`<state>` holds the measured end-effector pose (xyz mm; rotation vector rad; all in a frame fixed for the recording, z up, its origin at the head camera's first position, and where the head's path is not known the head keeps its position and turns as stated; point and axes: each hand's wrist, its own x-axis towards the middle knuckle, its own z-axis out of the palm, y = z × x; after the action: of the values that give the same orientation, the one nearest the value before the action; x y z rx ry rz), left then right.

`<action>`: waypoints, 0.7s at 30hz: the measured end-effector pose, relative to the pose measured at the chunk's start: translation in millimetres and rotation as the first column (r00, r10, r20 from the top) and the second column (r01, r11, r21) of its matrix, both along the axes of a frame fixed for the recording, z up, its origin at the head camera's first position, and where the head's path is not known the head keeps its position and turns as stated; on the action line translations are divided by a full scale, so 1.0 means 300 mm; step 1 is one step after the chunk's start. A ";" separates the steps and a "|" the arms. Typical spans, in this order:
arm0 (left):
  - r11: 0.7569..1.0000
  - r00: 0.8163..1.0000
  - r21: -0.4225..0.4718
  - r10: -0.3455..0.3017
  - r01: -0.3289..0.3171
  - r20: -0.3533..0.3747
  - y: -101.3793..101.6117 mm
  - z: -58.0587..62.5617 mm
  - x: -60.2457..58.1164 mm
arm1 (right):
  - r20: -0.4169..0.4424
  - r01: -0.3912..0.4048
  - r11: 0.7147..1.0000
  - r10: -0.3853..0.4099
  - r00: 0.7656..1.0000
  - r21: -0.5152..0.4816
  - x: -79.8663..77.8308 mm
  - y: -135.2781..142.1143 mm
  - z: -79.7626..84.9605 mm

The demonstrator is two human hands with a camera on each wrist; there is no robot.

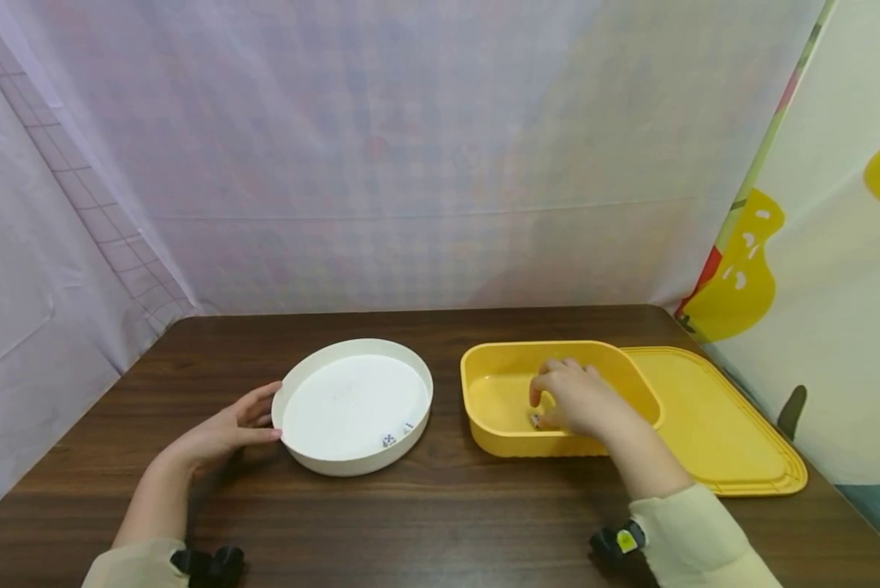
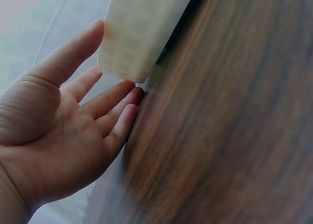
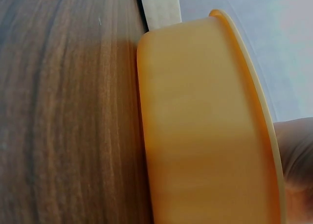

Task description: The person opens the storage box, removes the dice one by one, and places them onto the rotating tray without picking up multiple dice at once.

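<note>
My left hand (image 1: 219, 433) touches the left side of a round white tray (image 1: 287, 445), its thumb and fingers spread and mostly straight against the wall. In the left wrist view, that hand (image 2: 68, 126) has its palm in sight, with fingertips at the tray's side (image 2: 142, 33). Two dice, a nearer die (image 1: 388, 440) and a farther die (image 1: 408, 427), lie inside the tray at its right front. My right hand (image 1: 575, 398) reaches into a yellow box (image 1: 535, 445). Thumb and forefinger stand apart there, near another die (image 1: 535, 420). The box wall (image 3: 205, 121) mostly hides this hand in the right wrist view.
A flat yellow lid (image 1: 726, 425) lies right of the box, partly behind it. Everything rests on a dark wooden table (image 1: 381, 523). Pale cloth (image 1: 410, 163) hangs behind the table, and a printed curtain (image 1: 837, 327) hangs on the right.
</note>
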<state>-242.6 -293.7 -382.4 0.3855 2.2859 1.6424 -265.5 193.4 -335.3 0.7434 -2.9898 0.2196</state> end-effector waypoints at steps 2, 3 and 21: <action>1.000 1.000 0.001 0.000 0.000 0.001 0.000 0.000 0.000 | 0.011 0.005 1.000 -0.005 1.000 0.008 -0.001 -0.001 0.001; 1.000 1.000 0.002 0.000 0.000 0.001 0.000 0.000 0.000 | 0.015 0.009 1.000 -0.009 1.000 0.012 -0.001 -0.002 0.002; 1.000 1.000 0.017 -0.017 0.017 -0.002 -0.007 -0.008 -0.003 | 0.029 -0.006 1.000 0.005 1.000 0.014 -0.009 -0.005 -0.015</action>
<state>-243.5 -295.8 -384.6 0.4094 2.2655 1.6553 -268.1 191.8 -339.7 0.7561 -3.0204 0.2119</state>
